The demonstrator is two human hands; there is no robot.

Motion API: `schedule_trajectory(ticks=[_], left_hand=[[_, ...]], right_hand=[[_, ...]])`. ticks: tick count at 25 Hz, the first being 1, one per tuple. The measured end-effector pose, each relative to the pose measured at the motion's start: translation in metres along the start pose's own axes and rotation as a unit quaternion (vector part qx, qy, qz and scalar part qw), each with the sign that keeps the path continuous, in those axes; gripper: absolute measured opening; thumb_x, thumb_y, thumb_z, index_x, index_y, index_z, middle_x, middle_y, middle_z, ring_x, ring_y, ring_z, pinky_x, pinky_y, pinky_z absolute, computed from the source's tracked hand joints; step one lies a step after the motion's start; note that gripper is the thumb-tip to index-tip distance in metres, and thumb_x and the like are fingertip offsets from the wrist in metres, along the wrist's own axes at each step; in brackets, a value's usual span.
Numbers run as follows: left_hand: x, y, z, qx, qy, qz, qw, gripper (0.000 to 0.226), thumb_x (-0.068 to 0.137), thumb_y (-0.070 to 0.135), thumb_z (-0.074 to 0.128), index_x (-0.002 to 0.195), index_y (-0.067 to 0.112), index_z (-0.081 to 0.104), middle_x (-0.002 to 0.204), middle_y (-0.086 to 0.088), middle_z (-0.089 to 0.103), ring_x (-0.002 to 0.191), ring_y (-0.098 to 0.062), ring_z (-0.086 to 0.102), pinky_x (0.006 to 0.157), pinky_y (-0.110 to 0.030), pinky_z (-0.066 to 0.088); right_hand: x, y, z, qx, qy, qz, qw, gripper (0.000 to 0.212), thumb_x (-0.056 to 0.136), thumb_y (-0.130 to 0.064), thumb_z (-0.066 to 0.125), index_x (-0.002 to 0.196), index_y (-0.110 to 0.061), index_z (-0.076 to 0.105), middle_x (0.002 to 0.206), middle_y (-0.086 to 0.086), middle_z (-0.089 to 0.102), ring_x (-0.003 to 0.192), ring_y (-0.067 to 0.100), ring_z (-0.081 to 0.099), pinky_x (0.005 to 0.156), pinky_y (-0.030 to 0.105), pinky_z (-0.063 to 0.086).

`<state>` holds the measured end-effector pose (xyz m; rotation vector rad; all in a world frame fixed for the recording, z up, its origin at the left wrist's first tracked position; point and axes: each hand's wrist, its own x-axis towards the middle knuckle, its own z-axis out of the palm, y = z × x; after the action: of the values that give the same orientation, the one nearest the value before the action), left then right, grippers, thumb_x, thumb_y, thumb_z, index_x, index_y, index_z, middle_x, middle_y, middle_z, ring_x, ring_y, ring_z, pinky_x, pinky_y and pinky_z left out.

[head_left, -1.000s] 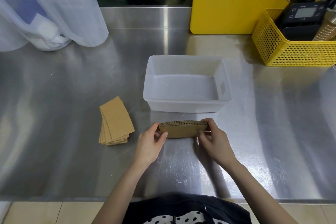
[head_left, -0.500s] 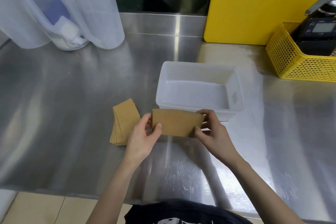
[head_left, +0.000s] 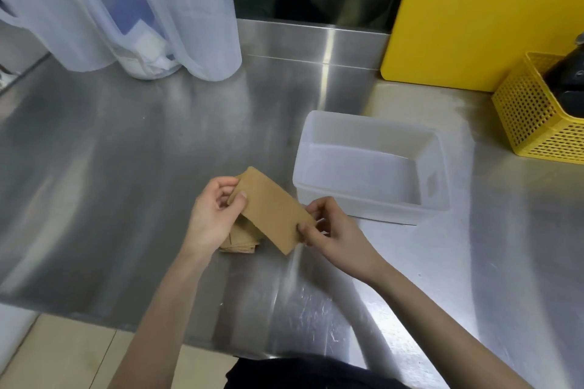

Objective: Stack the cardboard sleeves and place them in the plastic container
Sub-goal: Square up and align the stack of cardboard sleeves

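I hold a flat bundle of brown cardboard sleeves between both hands, tilted down to the right. My left hand pinches its upper left end and my right hand pinches its lower right end. Beneath it, a second pile of cardboard sleeves lies on the steel counter, mostly hidden by my left hand and the held bundle. The translucent plastic container stands just right of my hands, with nothing visible inside.
Translucent plastic jugs stand at the back left. A yellow board leans at the back right, and a yellow mesh basket with dark tools sits at the far right. The counter's front edge runs close to my body.
The held bundle has moved left from in front of the container to above the pile on the counter, and it has tilted. The view has shifted left.
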<state>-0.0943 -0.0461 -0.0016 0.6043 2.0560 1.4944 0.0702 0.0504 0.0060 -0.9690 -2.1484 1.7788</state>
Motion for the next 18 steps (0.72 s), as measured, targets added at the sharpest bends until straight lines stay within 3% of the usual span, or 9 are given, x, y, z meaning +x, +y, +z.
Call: schedule_trajectory(ticks=[3,7,10,13,18], left_hand=[[0.015,0.003,-0.01,0.023,0.004,-0.012,1.0,0.014,0.085,0.006,0.053,0.095,0.016,0.054,0.078,0.007,0.055,0.065,0.004,0.055,0.059,-0.001,0.042],[0.037,0.007,-0.018,0.086,0.005,-0.034,0.996,0.022,0.085,0.01,0.054,0.106,0.01,0.058,0.091,-0.001,0.061,0.088,-0.014,0.054,0.075,-0.016,0.044],[0.05,0.004,-0.02,0.142,0.003,-0.04,0.989,0.025,0.084,0.013,0.055,0.109,0.009,0.06,0.108,-0.01,0.063,0.102,-0.022,0.056,0.092,-0.032,0.043],[0.054,-0.001,-0.019,0.196,0.0,-0.039,0.98,0.025,0.084,0.014,0.055,0.107,0.01,0.062,0.114,-0.012,0.064,0.108,-0.026,0.057,0.095,-0.035,0.042],[0.052,-0.011,-0.014,0.234,0.008,-0.04,0.971,0.026,0.084,0.013,0.054,0.108,0.01,0.062,0.116,-0.013,0.06,0.108,-0.027,0.054,0.097,-0.034,0.039]], right_hand=[[0.016,-0.01,0.009,0.015,-0.041,0.032,0.999,0.013,0.086,-0.019,0.056,0.081,-0.02,0.044,0.072,-0.003,0.058,0.073,0.018,0.059,0.085,0.045,0.05],[0.038,-0.019,0.02,-0.027,-0.06,0.076,0.995,0.016,0.083,-0.019,0.057,0.076,-0.019,0.042,0.072,0.001,0.06,0.072,0.017,0.056,0.084,0.041,0.05],[0.049,-0.021,0.028,-0.069,-0.054,0.108,0.99,0.014,0.081,-0.023,0.056,0.081,-0.017,0.044,0.084,0.005,0.059,0.079,0.019,0.052,0.072,0.03,0.047],[0.054,-0.021,0.035,-0.114,-0.066,0.123,0.984,0.016,0.082,-0.025,0.056,0.086,-0.013,0.045,0.08,0.0,0.053,0.081,0.018,0.049,0.058,0.019,0.036],[0.056,-0.015,0.043,-0.158,-0.081,0.13,0.975,0.022,0.083,-0.027,0.056,0.093,-0.009,0.047,0.09,0.005,0.054,0.085,0.02,0.049,0.07,0.027,0.036]])
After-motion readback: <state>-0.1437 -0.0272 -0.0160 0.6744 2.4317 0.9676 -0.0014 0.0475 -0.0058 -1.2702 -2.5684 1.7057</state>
